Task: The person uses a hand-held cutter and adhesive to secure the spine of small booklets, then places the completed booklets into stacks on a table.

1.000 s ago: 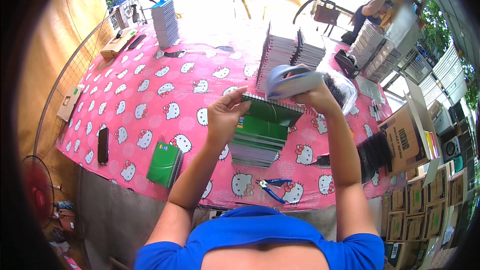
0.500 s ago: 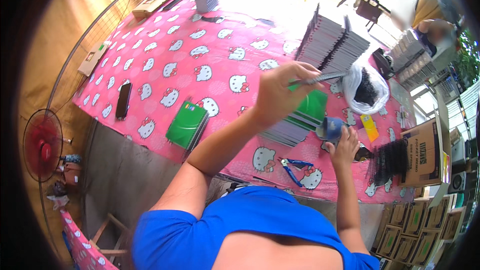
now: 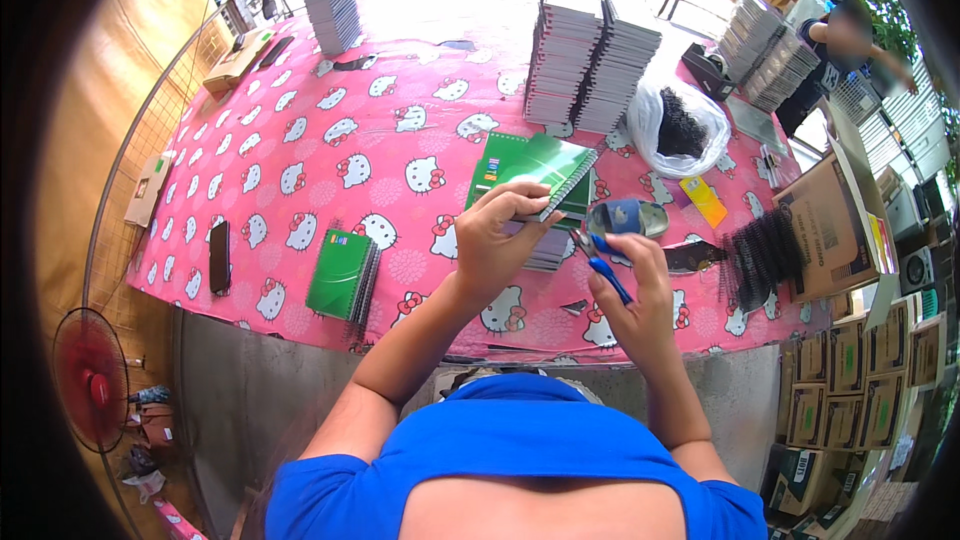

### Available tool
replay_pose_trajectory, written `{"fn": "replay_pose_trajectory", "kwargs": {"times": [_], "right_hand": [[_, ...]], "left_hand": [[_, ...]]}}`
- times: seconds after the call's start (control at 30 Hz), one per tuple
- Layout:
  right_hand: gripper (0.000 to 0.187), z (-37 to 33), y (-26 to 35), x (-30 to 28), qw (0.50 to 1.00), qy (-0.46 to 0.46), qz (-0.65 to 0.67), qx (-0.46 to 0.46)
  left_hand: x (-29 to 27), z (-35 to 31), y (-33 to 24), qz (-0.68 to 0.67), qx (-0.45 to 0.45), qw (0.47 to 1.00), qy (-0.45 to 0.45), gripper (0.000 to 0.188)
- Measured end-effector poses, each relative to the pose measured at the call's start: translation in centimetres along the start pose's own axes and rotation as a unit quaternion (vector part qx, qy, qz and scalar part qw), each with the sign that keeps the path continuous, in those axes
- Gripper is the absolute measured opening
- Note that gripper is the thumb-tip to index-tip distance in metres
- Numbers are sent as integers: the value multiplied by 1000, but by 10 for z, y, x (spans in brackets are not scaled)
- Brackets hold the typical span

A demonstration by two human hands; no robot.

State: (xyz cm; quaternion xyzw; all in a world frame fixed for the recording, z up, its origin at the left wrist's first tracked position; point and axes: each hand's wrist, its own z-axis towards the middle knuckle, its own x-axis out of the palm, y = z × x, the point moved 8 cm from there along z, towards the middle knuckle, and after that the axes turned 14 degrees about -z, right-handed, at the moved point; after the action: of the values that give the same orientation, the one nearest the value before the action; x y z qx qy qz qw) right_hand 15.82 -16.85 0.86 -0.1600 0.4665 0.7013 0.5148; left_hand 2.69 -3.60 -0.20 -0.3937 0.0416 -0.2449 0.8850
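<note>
Hard daylight pours in from the far side, bleaching the far edge of the desk almost white while the near edge sits in softer shade. The middle looks sharp. Towards the rim the view bows heavily, straight edges curve, and a black ring swallows the corners.

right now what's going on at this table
A person in a blue shirt stands at a table with a pink cartoon-cat cloth. The left hand holds a green spiral notebook by its wire edge, above a stack of more. The right hand grips blue-handled pliers beside it. Another green notebook and a phone lie to the left.
</note>
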Motion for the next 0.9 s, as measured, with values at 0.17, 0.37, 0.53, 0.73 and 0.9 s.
{"fn": "replay_pose_trajectory", "kwargs": {"times": [0.17, 0.37, 0.53, 0.73, 0.9], "right_hand": [[40, 11, 13, 7, 996, -1, -83, -32], [34, -17, -20, 90, 670, 308, 620, 270], [43, -55, -47, 109, 975, 188, 82, 80], [37, -106, -90, 120, 984, 106, -137, -45], [31, -70, -257, 11, 932, -62, -326, 146]], "left_hand": [[3, -2, 2, -15, 3, 1000, 3, 20], [-11, -8, -11, -1, 70, 998, 0, 19], [-120, -15, -32, -55, 38, 964, -259, 23], [-318, -158, 11, 118, -140, 872, -453, 14], [-325, -186, 6, 205, -147, 875, -414, 18]]}}
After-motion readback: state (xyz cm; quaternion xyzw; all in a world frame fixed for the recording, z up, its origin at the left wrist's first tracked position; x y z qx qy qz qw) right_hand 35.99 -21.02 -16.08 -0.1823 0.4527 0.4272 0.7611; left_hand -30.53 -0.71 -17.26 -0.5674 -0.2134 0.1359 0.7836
